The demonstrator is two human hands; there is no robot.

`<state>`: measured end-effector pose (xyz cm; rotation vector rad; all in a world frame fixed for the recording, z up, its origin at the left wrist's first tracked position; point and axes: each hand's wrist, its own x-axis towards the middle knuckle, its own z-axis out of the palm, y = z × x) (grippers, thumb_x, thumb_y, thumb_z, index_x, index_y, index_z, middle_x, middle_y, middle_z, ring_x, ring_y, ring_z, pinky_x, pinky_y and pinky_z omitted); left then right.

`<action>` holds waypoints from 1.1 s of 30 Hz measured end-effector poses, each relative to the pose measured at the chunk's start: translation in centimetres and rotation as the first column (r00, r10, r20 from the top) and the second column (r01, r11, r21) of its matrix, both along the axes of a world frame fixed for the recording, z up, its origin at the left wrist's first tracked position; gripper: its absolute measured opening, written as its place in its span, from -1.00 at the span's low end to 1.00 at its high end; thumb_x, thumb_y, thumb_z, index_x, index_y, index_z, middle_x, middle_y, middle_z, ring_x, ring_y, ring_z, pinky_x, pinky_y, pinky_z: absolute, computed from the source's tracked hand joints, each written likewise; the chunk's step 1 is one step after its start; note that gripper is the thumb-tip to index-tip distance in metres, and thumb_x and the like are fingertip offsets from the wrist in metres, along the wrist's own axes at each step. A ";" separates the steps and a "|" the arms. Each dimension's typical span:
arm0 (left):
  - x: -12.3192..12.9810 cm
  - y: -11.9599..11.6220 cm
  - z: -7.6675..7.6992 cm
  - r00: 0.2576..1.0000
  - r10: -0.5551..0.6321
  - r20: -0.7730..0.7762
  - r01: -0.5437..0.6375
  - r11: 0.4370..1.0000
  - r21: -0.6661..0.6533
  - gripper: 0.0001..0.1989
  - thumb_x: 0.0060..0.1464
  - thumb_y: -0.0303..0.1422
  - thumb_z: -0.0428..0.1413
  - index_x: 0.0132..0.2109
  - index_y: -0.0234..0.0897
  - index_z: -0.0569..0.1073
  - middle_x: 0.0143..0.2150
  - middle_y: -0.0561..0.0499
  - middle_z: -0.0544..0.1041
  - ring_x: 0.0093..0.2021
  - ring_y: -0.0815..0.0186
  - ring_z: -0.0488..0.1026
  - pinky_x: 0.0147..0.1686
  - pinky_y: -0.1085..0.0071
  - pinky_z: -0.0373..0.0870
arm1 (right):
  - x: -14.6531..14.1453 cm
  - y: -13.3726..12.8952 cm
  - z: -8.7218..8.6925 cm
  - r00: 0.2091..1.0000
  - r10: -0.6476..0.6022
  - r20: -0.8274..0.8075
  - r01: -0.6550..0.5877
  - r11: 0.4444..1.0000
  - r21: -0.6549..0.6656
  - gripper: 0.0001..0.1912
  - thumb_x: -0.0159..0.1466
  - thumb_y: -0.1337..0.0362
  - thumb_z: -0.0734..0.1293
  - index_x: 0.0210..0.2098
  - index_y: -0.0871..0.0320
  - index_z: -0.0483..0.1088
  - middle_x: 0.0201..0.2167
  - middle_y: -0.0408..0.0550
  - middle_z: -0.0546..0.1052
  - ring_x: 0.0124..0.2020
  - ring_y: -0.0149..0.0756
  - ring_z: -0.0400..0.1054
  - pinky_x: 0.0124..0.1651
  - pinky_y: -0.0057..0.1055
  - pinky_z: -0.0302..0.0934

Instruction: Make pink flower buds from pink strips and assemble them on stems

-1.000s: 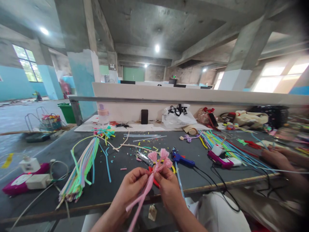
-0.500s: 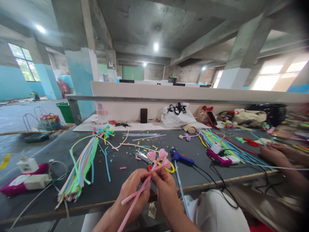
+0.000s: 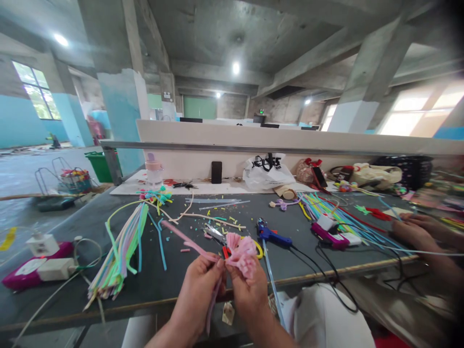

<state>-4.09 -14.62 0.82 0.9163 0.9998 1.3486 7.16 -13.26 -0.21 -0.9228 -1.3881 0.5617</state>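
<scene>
Close to the table's front edge, my left hand (image 3: pixel 198 285) pinches pink pipe cleaners (image 3: pixel 186 239); one end points up and left over the table, another hangs below the fingers. My right hand (image 3: pixel 251 289) is closed on the pink pipe-cleaner flower (image 3: pixel 242 253), whose fluffy looped petals stick up above the thumb. The fingertips of both hands meet at the stem. Just behind the flower lie scissors (image 3: pixel 215 233), their handles partly hidden. To the right rests a blue glue gun (image 3: pixel 273 235) with a black cord.
Bundled pastel pipe cleaners (image 3: pixel 121 256) lie left, with more (image 3: pixel 328 210) at right. Power strips (image 3: pixel 31 270) and cables sit at both sides. Pink and yellow scraps dot the middle. A phone (image 3: pixel 216 172) and a white bag (image 3: pixel 268 171) stand behind. A co-worker's hands (image 3: pixel 416 229) work at far right.
The pink pipe-cleaner stems, which pointed down and left across my left hand, now split, one pointing up and left. The flower has turned and sits lower, nearer my right hand.
</scene>
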 end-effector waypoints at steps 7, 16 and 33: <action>0.9 0.0 -0.7 0.993 -0.013 0.119 0.021 0.998 -0.065 -0.68 -0.20 -0.16 0.24 -0.48 -0.32 0.37 -0.70 0.17 0.29 -0.73 0.52 0.16 -0.71 0.59 0.06 | 0.6 0.3 -0.7 1.000 0.028 0.011 -0.027 0.997 -0.069 -0.94 0.08 0.28 0.35 -0.44 0.05 0.49 -0.46 -0.07 0.49 -0.34 -0.15 0.33 -0.15 -0.26 0.19; -1.0 1.0 -3.4 0.692 0.566 -0.448 -0.176 0.734 0.656 -0.87 0.02 -0.34 0.08 -0.35 -0.24 0.52 -0.38 -0.02 0.57 -0.36 0.28 0.49 -0.30 0.41 0.41 | -1.6 -0.2 -1.3 0.807 0.149 -0.572 -0.373 0.879 -0.297 -0.76 0.03 0.14 0.43 -0.35 0.12 0.44 -0.37 -0.14 0.51 -0.27 -0.28 0.34 -0.11 -0.36 0.19; -2.0 0.5 -2.5 0.787 0.378 -0.487 -0.133 0.875 0.465 -0.84 0.03 -0.30 0.07 -0.39 -0.29 0.45 -0.58 0.09 0.42 -0.56 0.38 0.37 -0.53 0.50 0.33 | 4.4 0.4 1.8 0.727 0.641 -0.247 -0.686 0.656 -0.317 -0.37 -0.11 0.11 0.49 -0.05 0.10 0.38 -0.14 0.01 0.47 -0.16 -0.18 0.35 -0.07 -0.26 0.19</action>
